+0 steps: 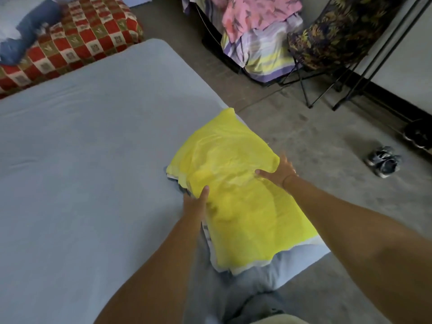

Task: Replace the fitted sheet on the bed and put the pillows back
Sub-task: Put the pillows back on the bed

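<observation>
A pale blue fitted sheet [93, 141] covers the mattress, lying fairly smooth. On the bed's right edge lies a yellow pillow [236, 183], stacked on another pillow whose striped edge [207, 232] shows beneath it. My left hand [195, 202] grips the yellow pillow's left side, thumb on top and fingers under it. My right hand [279, 173] holds the pillow's right side, thumb laid on top and fingers round the edge.
A red checked blanket [77, 40] with blue cloth [28, 31] lies past the bed's far end. On the grey floor to the right stand a rack heaped with clothes [259, 40], a folding chair [336, 36] and a shoe [383, 161].
</observation>
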`<state>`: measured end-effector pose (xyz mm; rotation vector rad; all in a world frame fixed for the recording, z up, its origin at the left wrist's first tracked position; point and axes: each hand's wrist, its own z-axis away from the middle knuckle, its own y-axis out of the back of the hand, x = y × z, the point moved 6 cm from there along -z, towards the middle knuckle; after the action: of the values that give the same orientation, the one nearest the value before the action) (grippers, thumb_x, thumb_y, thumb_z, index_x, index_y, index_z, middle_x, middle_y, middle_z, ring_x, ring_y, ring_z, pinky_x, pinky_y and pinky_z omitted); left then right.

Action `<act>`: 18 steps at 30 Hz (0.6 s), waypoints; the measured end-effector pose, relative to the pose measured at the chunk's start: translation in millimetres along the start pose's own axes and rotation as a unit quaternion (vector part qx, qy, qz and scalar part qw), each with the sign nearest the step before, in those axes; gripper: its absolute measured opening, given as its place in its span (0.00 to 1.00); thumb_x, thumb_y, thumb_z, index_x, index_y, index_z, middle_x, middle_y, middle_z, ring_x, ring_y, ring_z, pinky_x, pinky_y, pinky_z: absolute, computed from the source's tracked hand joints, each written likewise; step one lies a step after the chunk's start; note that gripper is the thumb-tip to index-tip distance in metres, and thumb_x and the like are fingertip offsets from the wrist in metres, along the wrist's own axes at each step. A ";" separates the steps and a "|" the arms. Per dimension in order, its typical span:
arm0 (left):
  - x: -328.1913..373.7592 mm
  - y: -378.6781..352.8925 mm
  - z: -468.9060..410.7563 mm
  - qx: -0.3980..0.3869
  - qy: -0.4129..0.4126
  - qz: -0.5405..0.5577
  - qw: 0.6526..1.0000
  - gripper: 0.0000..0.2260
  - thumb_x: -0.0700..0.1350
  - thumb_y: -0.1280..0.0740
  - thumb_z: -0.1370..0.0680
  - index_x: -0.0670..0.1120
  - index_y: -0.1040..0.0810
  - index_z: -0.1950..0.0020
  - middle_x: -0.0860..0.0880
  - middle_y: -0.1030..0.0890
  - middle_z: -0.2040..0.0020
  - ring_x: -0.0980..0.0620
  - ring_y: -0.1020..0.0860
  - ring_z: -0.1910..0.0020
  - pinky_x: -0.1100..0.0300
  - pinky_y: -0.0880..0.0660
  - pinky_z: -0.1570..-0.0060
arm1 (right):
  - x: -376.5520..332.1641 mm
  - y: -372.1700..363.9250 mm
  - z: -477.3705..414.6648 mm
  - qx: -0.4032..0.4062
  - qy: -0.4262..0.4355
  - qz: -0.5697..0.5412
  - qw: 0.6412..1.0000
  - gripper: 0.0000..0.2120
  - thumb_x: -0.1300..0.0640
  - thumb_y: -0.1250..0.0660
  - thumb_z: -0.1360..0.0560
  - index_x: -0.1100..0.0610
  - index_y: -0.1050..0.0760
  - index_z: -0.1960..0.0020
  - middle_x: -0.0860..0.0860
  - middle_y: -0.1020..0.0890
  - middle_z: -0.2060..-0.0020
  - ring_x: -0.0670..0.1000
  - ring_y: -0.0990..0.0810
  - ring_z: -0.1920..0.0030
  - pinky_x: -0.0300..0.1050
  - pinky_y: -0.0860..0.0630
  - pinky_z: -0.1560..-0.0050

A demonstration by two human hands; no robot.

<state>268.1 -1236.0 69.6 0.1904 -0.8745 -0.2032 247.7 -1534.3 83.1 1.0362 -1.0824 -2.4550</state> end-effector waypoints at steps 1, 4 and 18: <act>-3.3 -5.7 -5.6 -0.005 0.021 0.005 1.000 0.36 0.57 0.31 0.25 0.43 0.41 0.23 0.45 0.33 0.27 0.43 0.32 0.29 0.49 0.34 0.32 | 3.2 -3.0 -9.5 -0.006 -0.007 -0.009 1.000 0.57 0.34 0.26 0.38 0.55 0.52 0.22 0.57 0.41 0.25 0.59 0.41 0.25 0.60 0.39 0.29; -9.4 -22.2 -16.9 -0.033 0.080 0.040 0.995 0.45 0.68 0.30 0.33 0.47 0.37 0.24 0.48 0.31 0.28 0.44 0.29 0.32 0.47 0.31 0.34 | 5.7 -12.2 -32.1 -0.027 -0.013 -0.025 0.999 0.59 0.34 0.25 0.39 0.56 0.52 0.22 0.55 0.41 0.25 0.58 0.41 0.25 0.59 0.39 0.28; -10.3 -23.6 -38.5 -0.036 0.083 0.033 0.995 0.27 0.49 0.34 0.20 0.44 0.39 0.24 0.43 0.32 0.28 0.41 0.31 0.31 0.47 0.32 0.35 | -5.0 -24.4 -62.6 -0.117 0.011 -0.057 0.991 0.58 0.29 0.27 0.53 0.57 0.32 0.29 0.56 0.23 0.36 0.57 0.24 0.38 0.55 0.26 0.38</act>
<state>289.1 -1253.0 32.0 0.1087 -0.7058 -0.1558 296.3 -1548.7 38.6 1.0744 -0.7237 -2.5764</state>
